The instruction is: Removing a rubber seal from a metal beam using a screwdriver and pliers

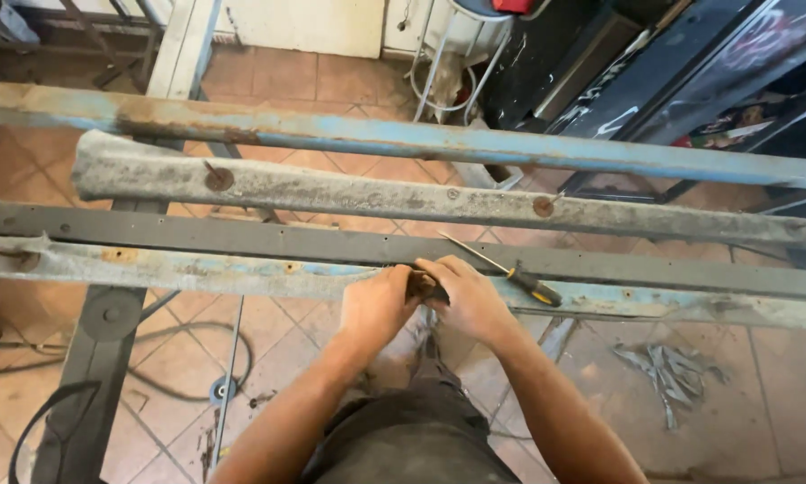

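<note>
Rusty blue metal rail (pixel 197 265) lies across the frame, where the left hand (pixel 378 303) and right hand (pixel 471 298) close together on a small dark tool (pixel 424 286) at its near edge, a screwdriver (pixel 511 271) resting at one o'clock of them; this looks like scraping or prying, needing steady pressure.

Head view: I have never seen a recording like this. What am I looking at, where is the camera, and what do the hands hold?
The camera sits on a person's head and looks down at their own two bare hands. There is no machine. Long metal bars lie across the view above a tiled floor: a blue rail, a grey strip, a dark bar and a worn rail. The left hand and right hand meet on the worn rail, gripping a small dark object I cannot identify. A screwdriver lies beside the right hand.
</note>
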